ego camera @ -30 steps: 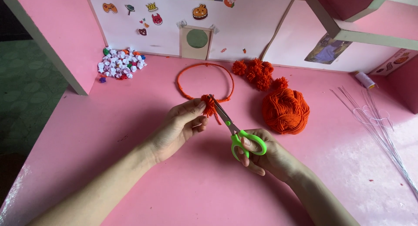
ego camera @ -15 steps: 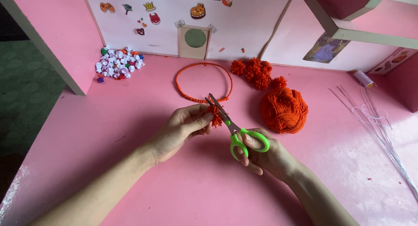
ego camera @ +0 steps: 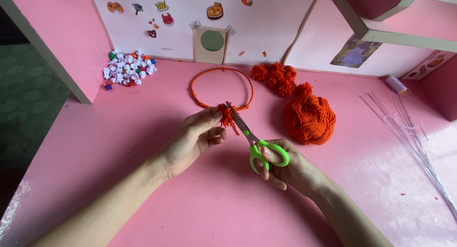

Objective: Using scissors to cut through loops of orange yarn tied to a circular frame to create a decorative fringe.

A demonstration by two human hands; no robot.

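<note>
Pom-pom (ego camera: pixel 227 115), small orange yarn tuft, sits mid-desk, pinched by left hand (ego camera: pixel 194 138) fingertips. Scissors (ego camera: pixel 252 141) w/ green handles, gripped by right hand (ego camera: pixel 285 168), blades at tuft's 3 o'clock edge. Yarn-wrapped ring (ego camera: pixel 222 89) at 12, yarn ball (ego camera: pixel 309 119) at 3, wires (ego camera: pixel 409 132) beyond on pink desk (ego camera: pixel 143 109).

Orange yarn ball (ego camera: pixel 310 119), pompoms (ego camera: pixel 278 78) and ring (ego camera: pixel 221 89); green-handled scissors (ego camera: pixel 259 147); pink table (ego camera: pixel 143 180).
</note>
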